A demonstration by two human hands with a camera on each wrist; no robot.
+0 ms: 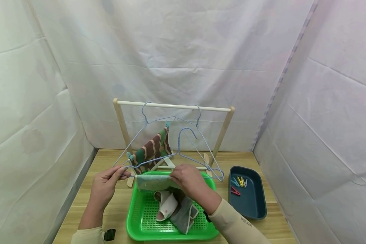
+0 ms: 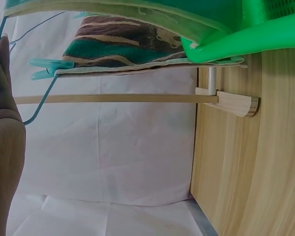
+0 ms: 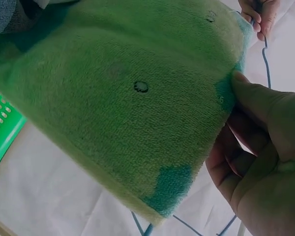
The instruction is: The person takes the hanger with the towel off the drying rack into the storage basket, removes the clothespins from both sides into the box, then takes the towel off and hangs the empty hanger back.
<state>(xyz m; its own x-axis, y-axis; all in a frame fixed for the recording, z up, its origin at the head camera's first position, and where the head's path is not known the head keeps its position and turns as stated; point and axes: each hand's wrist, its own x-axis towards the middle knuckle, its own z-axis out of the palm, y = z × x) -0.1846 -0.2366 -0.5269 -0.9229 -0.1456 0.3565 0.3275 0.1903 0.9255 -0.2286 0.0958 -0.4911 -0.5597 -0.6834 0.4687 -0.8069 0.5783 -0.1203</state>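
Note:
In the head view my left hand (image 1: 104, 185) grips the left corner of a blue wire hanger (image 1: 179, 139), held in front of the rack. A pale green towel (image 1: 152, 183) lies along the hanger's lower bar; its lower part hangs toward the green basket (image 1: 170, 236). My right hand (image 1: 190, 181) pinches this towel's top edge near the middle of the bar. Up close in the right wrist view, thumb and fingers clasp the edge of the green towel (image 3: 137, 98). Inside the basket lie a white cloth (image 1: 168, 206) and a grey cloth (image 1: 184, 215).
Behind stands a wooden rack (image 1: 174, 106) with two more hangers. From its left hanger hangs a camouflage-striped towel (image 1: 149, 150), clipped by teal clothespins (image 2: 51, 68). At right, a dark blue tray (image 1: 251, 203) contains several clothespins (image 1: 240, 182). White fabric walls surround the wooden table (image 1: 277, 217).

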